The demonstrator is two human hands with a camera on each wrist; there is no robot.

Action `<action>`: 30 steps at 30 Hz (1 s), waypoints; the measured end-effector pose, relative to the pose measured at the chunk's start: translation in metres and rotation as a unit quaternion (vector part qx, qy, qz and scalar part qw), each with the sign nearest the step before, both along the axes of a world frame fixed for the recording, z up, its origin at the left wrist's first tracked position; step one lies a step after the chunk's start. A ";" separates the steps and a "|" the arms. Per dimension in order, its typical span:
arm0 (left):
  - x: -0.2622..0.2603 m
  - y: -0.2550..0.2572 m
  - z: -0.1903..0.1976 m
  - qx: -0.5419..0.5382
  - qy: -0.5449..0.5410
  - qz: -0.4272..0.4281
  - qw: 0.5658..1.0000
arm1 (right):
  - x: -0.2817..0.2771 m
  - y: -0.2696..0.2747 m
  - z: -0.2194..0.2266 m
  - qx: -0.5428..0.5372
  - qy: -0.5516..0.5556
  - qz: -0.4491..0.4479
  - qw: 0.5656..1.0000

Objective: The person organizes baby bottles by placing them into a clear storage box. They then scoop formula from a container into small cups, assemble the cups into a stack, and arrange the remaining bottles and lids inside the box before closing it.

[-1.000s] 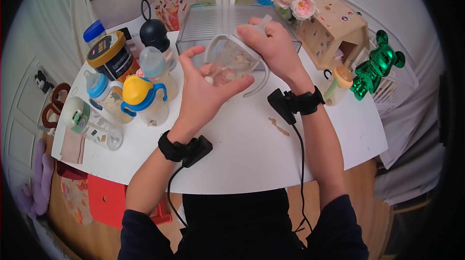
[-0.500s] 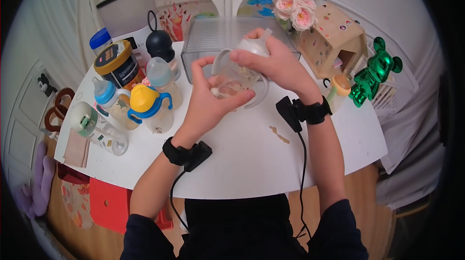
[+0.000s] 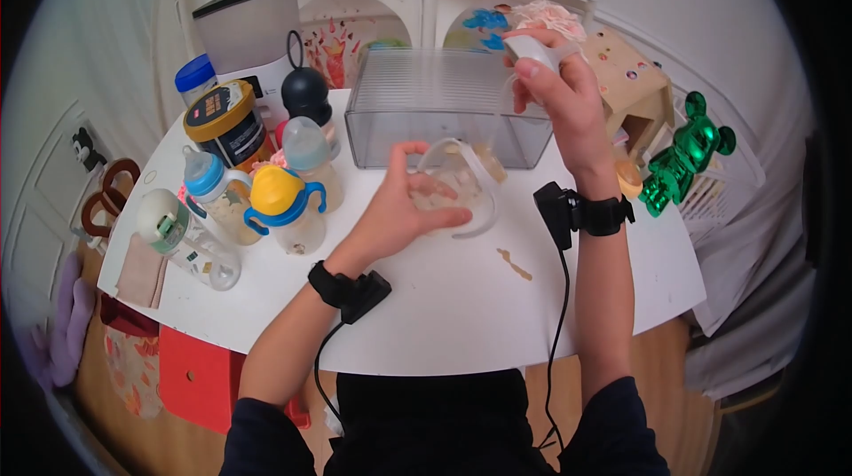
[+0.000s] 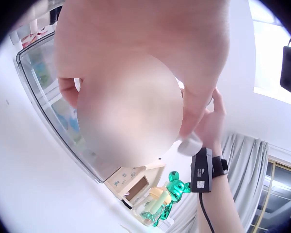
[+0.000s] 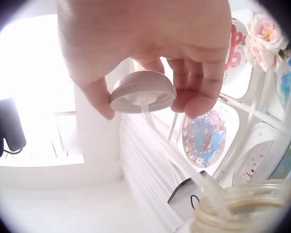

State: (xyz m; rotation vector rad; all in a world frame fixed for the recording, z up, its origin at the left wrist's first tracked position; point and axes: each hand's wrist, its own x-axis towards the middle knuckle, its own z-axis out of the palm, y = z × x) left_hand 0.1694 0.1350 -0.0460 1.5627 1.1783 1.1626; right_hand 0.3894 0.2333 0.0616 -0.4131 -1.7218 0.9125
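Note:
My left hand (image 3: 399,210) grips a clear two-handled baby bottle (image 3: 463,181) above the table, its open neck tilted toward the right. In the left wrist view the round bottle base (image 4: 131,116) is blurred and fills the middle. Up and to the right, my right hand (image 3: 572,108) holds a white lid (image 5: 143,91) between thumb and fingers. A pale straw (image 5: 167,141) hangs from the lid, and its lower end overlaps the bottle's mouth (image 5: 247,196) in the right wrist view.
Several baby bottles, one with a yellow top (image 3: 273,192), stand at left beside a tub (image 3: 226,125). A clear storage box (image 3: 382,134) sits behind my hands. A wooden house (image 3: 626,77) and green bear figure (image 3: 683,161) are right. A brown smear (image 3: 515,265) marks the table (image 3: 426,316).
The lid with its straw has come off the bottle and risen up and right in my right hand. My left hand, still holding the bottle, has moved lower in view.

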 end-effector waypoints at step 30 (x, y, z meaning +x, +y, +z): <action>-0.031 0.002 -0.009 0.021 0.221 -0.021 0.975 | -0.137 0.110 0.046 0.287 -0.423 -0.217 0.831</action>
